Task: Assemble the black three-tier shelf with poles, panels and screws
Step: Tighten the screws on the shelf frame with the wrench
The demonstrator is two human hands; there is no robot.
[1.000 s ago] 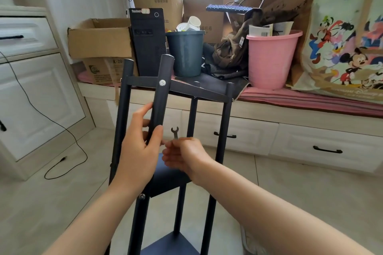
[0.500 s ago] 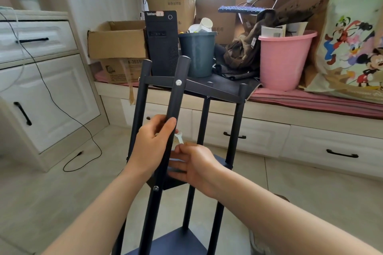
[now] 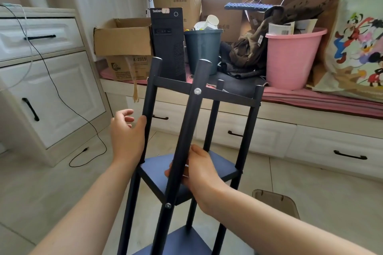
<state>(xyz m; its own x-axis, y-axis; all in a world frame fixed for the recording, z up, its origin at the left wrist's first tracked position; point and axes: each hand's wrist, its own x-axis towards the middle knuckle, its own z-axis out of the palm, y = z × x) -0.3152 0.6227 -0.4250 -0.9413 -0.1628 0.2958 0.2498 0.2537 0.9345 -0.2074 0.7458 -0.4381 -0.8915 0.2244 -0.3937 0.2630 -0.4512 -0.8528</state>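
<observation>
Your black metal three-tier shelf (image 3: 196,130) stands upright on the pale tiled floor (image 3: 51,182) right in front of you, its four round poles rising past the top panel (image 3: 207,91), the middle panel (image 3: 157,170) and the bottom panel (image 3: 182,240). A silver screw head (image 3: 197,90) shows on the nearest front pole (image 3: 184,143) at the top tier, and a second screw (image 3: 168,205) sits lower on that pole at the middle tier.

Your left hand (image 3: 127,134) reaches in from the lower left with the forearm angled up, the palm turned toward the left pole (image 3: 148,114). Its thumb lies along that pole, touching it, while the fingers (image 3: 124,113) are loosely spread and slightly curled in the air, wrapped around nothing.

Your right hand (image 3: 199,172) comes in from the lower right, wrist bent, just behind the nearest front pole and above the middle panel. Its fingers are curled in together, and a thin pale sliver shows between them; you cannot tell from here what it is or how firmly it is pinched.

Behind the shelf, a window bench carries a pink plastic bucket (image 3: 290,58), a dark grey bin (image 3: 202,51), a black computer tower (image 3: 167,41) and an open cardboard box (image 3: 123,36).
</observation>
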